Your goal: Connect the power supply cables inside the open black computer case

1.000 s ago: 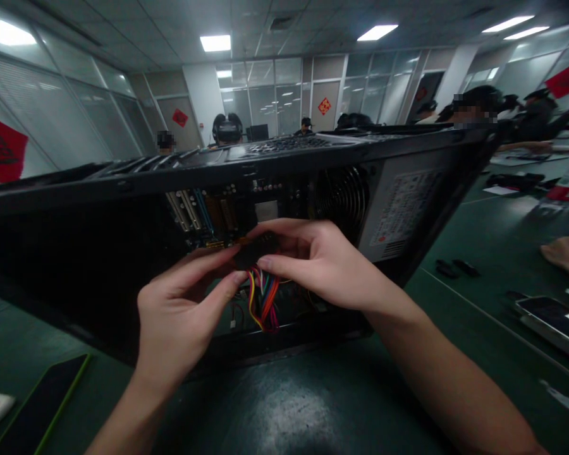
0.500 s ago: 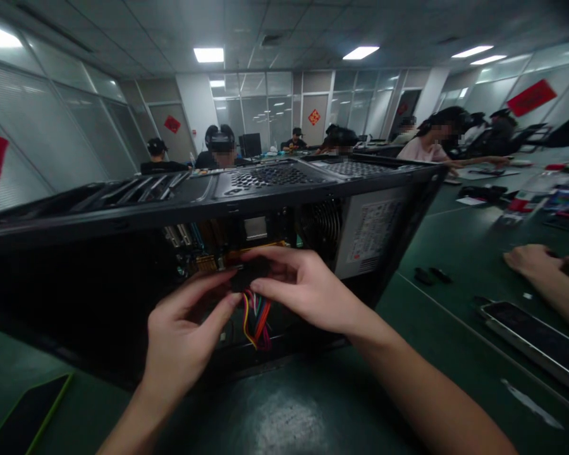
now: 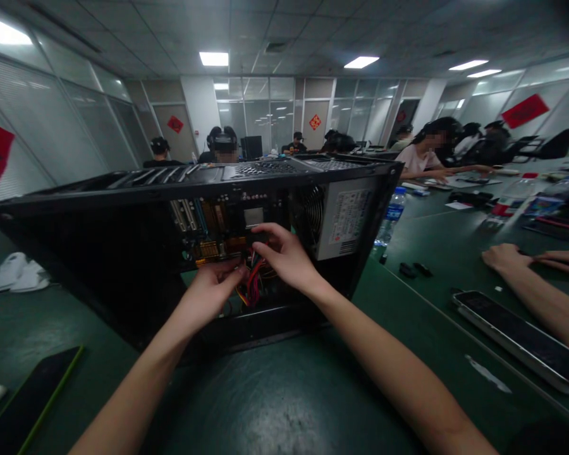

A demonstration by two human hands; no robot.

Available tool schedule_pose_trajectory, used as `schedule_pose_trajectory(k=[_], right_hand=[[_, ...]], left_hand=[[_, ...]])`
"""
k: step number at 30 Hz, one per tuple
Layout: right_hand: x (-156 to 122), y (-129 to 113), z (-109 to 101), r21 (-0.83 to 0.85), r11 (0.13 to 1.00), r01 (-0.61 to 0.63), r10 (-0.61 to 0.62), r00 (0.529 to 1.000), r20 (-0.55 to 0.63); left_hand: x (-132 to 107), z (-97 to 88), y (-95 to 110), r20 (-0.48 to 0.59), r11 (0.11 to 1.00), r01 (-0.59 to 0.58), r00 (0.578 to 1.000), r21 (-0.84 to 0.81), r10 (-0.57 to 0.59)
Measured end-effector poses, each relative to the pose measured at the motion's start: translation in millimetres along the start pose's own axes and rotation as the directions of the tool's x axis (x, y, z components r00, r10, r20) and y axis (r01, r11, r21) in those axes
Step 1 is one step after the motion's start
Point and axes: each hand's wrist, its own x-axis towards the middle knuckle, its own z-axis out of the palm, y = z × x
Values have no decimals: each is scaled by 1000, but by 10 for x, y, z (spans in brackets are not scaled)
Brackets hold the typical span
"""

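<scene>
An open black computer case [image 3: 284, 319] stands before me, its side facing me uncovered. Inside it, my left hand [image 3: 213, 284] pinches a multicoloured cable bundle [image 3: 253, 285] near its upper end. My right hand [image 3: 284, 256] curls round the top of the same bundle from the other side, thumb on the wires. The connector end is mostly hidden between my fingers. Behind my hands is the motherboard, with a silver square heatsink or chip [image 3: 253, 217] and orange slots [image 3: 206, 249]. A power supply [image 3: 346, 218] with a white label sits at the case's right.
A phone [image 3: 521, 335] lies on the green table at right, beside another person's forearm [image 3: 540, 284]. Small black pieces [image 3: 415, 270] and bottles [image 3: 391, 215] stand or lie nearby. A dark green-edged slab [image 3: 33, 398] is at left, with white items [image 3: 19, 273] behind it.
My hands have moved deeper into the case, toward the motherboard, with the cable bundle. The view has shifted, so the case looks smaller and more of the table shows.
</scene>
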Motion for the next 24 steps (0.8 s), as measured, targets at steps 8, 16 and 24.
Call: schedule_pose_trajectory(k=[8, 16, 24], right_hand=[[62, 356, -84, -299, 949, -102, 163, 969, 188], [-87, 380, -54, -599, 792, -115, 293, 933, 208], [-109, 230, 13, -768, 639, -31, 319, 920, 228]], left_hand=[[95, 44, -313, 133, 938, 141, 972, 317, -191], [234, 297, -139, 57, 671, 153, 958, 726, -280], [172, 324, -201, -17, 656, 218, 954, 722, -299]])
